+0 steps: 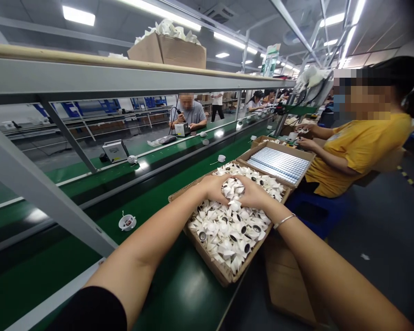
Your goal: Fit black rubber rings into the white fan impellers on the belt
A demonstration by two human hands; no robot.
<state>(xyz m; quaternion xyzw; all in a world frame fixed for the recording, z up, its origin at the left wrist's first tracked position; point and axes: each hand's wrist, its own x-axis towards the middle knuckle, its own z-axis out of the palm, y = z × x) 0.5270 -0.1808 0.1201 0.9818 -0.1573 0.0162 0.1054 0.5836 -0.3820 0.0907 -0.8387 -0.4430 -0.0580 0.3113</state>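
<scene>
Smack in the middle of the cardboard box (207, 258) sits a loose heap of small white parts (227, 234), cone-ish cups with dark openings, lying every which way. Both hands are dug into the far half of that heap. The left hand (214, 186) and right hand (254, 194) are curled toward each other and cupped round a clump of the parts, fingertips nearly meeting and partly buried. So closed-ish, gripping a shared handful rather than lying flat.

Neither hand is really nearer, they come in from either side about evenly. Most of the heap lies on the near side of the hands, back toward the person. The box sits cornerwise, one corner pointing back at the person, right at the edge of the green worktop (152, 209). Can't tell if it overhangs.

There's a thin bracelet (284, 220) on the right wrist. One stray white piece (127, 222) sits alone on the worktop to the left. Just past the box is a second box (279, 164) with rows of pale strips. A co-worker in a yellow shirt (360, 147) is busy beside it, their hands well apart from these two.
</scene>
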